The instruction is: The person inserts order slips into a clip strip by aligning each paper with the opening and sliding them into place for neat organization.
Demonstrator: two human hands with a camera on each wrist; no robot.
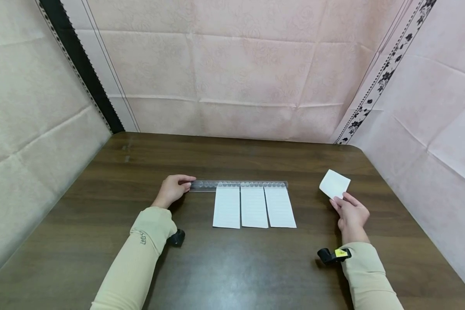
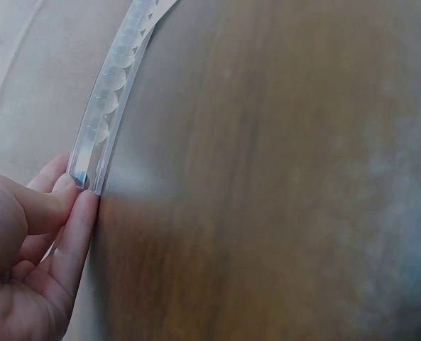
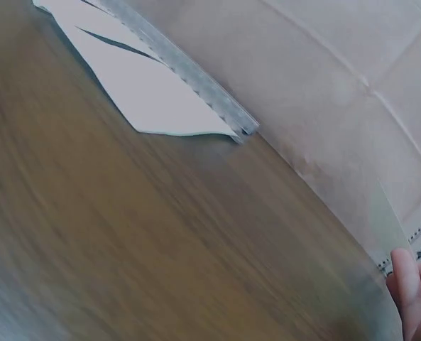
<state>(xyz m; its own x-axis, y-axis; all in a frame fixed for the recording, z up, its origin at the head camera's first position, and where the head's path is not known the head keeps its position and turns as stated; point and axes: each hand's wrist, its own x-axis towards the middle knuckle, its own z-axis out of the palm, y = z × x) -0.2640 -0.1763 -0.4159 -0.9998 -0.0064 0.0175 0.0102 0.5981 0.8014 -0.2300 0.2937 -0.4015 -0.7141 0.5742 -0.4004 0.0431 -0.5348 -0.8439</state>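
A clear plastic paper-holder rail (image 1: 203,185) with a row of round discs inside lies across the table. Three white lined paper slips (image 1: 227,209) hang side by side from its front edge toward the person. My left hand (image 1: 174,189) pinches the rail's left end between thumb and fingers; the left wrist view shows the same grip on the rail (image 2: 111,92). Off to the right, my right hand (image 1: 350,213) holds a small white piece of paper (image 1: 335,184) by its lower edge, apart from the rail. In the right wrist view only some fingers (image 3: 407,291) show.
The brown wooden table (image 1: 236,267) has rounded far corners. Pale patterned cloth (image 1: 252,69) hangs behind it and at both sides, with a dark strip (image 1: 85,69) at left and a floral border (image 1: 383,77) at right. Each wrist wears a small black camera.
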